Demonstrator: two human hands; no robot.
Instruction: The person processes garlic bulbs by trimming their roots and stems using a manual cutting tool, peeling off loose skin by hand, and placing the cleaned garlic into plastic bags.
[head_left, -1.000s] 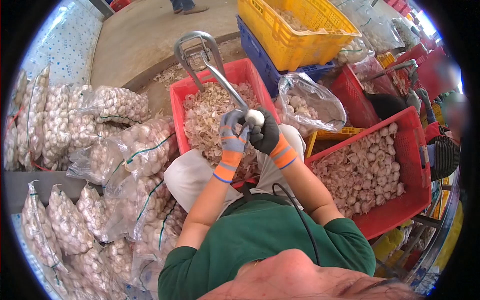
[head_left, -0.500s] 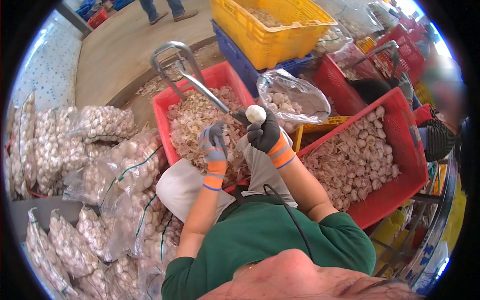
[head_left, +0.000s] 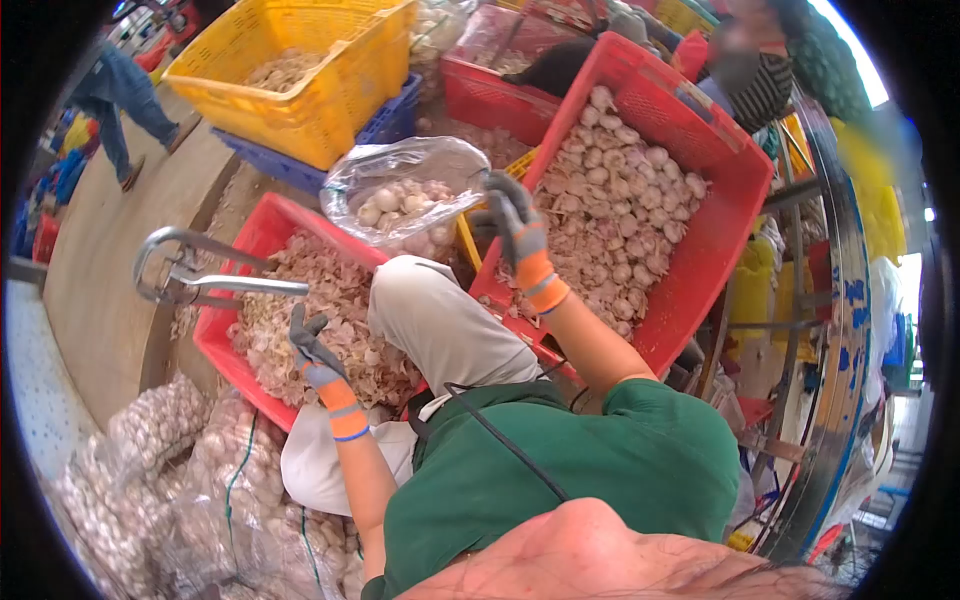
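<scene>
My left hand [head_left: 318,352], in a grey and orange glove, is over a red crate [head_left: 222,345] of garlic skins [head_left: 300,270]. Its fingers are apart and nothing shows in them. Above that crate juts a metal cutter with a looped handle [head_left: 225,282]. My right hand [head_left: 518,228], gloved alike, is raised with fingers stretched and no bulb visible in it. It is between a clear plastic bag [head_left: 455,160] holding peeled-looking garlic bulbs [head_left: 400,203] and a larger tilted red crate [head_left: 715,265] of garlic bulbs [head_left: 630,215].
A yellow crate [head_left: 330,120] sits on a blue crate [head_left: 265,160] at the back. Bags of garlic [head_left: 215,480] are heaped at lower left. A person in a striped sleeve [head_left: 758,95] is beyond the large red crate. Another person's legs [head_left: 125,105] are at far left.
The view has swung right, shifting the crates leftward. My right hand held a white garlic bulb and now shows none, its fingers extended beside the plastic bag. My left hand's fingers have spread.
</scene>
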